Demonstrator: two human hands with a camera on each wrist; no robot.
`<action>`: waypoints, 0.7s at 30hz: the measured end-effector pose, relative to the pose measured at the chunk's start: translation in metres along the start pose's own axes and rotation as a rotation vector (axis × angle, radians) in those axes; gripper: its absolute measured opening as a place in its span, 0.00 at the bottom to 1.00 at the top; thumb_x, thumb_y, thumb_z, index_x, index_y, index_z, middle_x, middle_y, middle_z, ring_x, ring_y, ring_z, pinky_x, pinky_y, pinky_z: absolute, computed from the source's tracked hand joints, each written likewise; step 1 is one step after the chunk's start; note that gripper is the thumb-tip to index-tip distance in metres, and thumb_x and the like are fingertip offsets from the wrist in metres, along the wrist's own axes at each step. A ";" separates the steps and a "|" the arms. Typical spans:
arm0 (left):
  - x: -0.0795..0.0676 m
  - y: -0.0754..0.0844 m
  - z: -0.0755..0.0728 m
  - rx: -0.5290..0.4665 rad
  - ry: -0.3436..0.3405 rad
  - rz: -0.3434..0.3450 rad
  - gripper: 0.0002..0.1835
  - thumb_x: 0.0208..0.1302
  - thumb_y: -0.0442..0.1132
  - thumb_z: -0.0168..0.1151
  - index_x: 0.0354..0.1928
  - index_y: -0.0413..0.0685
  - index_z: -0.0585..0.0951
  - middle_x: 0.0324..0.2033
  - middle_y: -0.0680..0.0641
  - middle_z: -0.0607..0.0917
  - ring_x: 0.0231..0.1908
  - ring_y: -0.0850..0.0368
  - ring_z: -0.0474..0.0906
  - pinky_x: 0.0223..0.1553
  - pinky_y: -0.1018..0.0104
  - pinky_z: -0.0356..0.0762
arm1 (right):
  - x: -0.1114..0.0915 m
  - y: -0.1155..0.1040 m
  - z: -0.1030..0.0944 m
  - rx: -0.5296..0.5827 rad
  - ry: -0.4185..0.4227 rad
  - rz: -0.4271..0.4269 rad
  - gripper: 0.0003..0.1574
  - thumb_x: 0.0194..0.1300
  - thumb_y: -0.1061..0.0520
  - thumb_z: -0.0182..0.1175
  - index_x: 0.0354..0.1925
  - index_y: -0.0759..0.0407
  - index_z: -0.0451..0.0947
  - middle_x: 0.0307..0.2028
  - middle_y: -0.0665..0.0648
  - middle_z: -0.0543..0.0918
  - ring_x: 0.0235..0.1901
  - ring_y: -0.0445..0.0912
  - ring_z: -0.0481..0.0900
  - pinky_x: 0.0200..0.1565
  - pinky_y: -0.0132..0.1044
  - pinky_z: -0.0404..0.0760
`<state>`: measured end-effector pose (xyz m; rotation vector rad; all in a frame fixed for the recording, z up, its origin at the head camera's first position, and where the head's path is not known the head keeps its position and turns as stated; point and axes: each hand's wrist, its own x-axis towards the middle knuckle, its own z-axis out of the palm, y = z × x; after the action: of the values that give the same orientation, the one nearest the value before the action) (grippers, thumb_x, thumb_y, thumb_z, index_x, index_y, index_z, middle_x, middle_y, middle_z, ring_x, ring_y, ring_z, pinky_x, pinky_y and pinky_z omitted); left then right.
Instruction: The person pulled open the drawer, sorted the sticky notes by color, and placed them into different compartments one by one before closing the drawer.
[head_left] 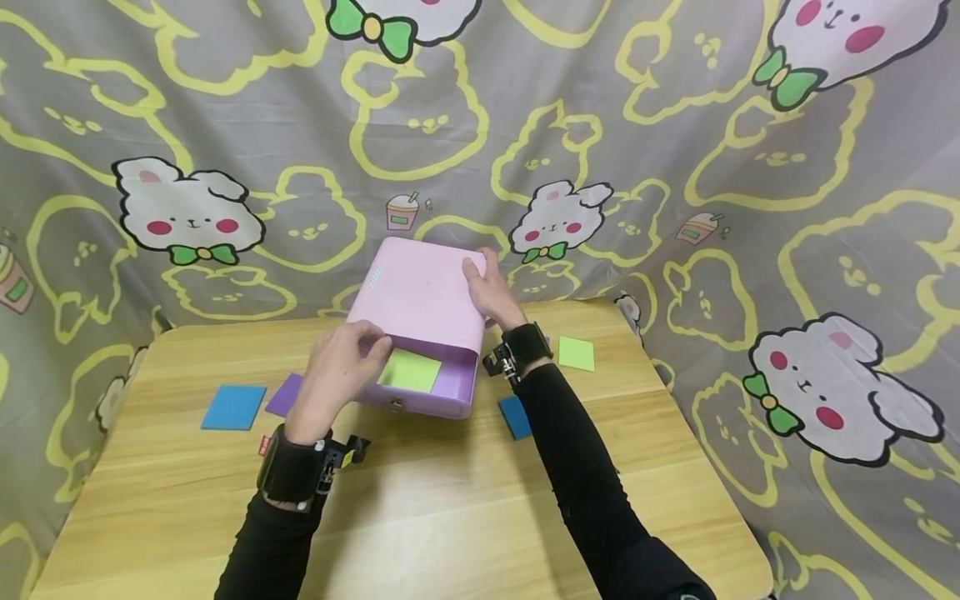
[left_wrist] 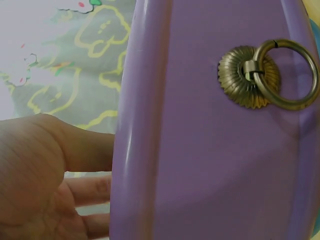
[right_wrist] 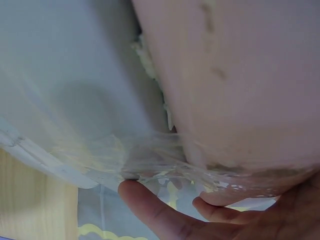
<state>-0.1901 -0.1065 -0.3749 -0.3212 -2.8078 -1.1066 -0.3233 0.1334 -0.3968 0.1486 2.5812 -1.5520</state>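
Note:
A pink drawer box (head_left: 427, 292) is held tilted over the table by both hands. Its purple drawer (head_left: 457, 387) is partly pulled out toward me, with a yellow-green square (head_left: 412, 371) inside. My left hand (head_left: 333, 371) grips the box's front left edge above the drawer; in the left wrist view, some fingertips are hidden behind the purple drawer front, which carries a brass ring pull (left_wrist: 287, 75). The right hand (head_left: 495, 292) holds the far right side, thumb on top. Clear tape (right_wrist: 170, 155) crosses the box near its fingers in the right wrist view.
On the wooden table (head_left: 420, 517) lie a blue square (head_left: 232, 407) and a purple square (head_left: 285, 394) at left. Right of the box are another blue square (head_left: 514, 417) and a light green square (head_left: 576, 354). A patterned curtain (head_left: 300, 125) hangs behind and at the sides.

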 end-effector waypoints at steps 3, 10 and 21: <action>0.002 -0.001 0.000 0.012 0.077 0.075 0.12 0.70 0.37 0.61 0.47 0.36 0.85 0.45 0.35 0.89 0.50 0.36 0.83 0.53 0.42 0.77 | -0.001 0.000 0.000 -0.002 0.003 0.002 0.37 0.77 0.31 0.40 0.77 0.33 0.45 0.67 0.66 0.67 0.47 0.60 0.81 0.34 0.61 0.86; 0.006 -0.005 0.003 0.024 0.177 0.196 0.09 0.68 0.35 0.63 0.45 0.36 0.85 0.46 0.35 0.88 0.52 0.35 0.79 0.55 0.41 0.73 | -0.001 0.001 0.001 0.014 0.015 -0.017 0.36 0.77 0.31 0.41 0.76 0.34 0.46 0.68 0.66 0.66 0.49 0.62 0.80 0.34 0.62 0.86; 0.010 -0.019 0.006 0.111 0.095 0.284 0.18 0.69 0.36 0.63 0.58 0.35 0.80 0.65 0.30 0.77 0.69 0.30 0.68 0.73 0.33 0.59 | -0.001 0.000 -0.002 0.021 -0.041 -0.005 0.40 0.76 0.29 0.40 0.79 0.31 0.42 0.71 0.66 0.65 0.45 0.60 0.82 0.30 0.56 0.87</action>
<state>-0.2043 -0.1145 -0.3900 -0.6154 -2.6231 -0.8769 -0.3227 0.1352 -0.3956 0.1119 2.5368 -1.5679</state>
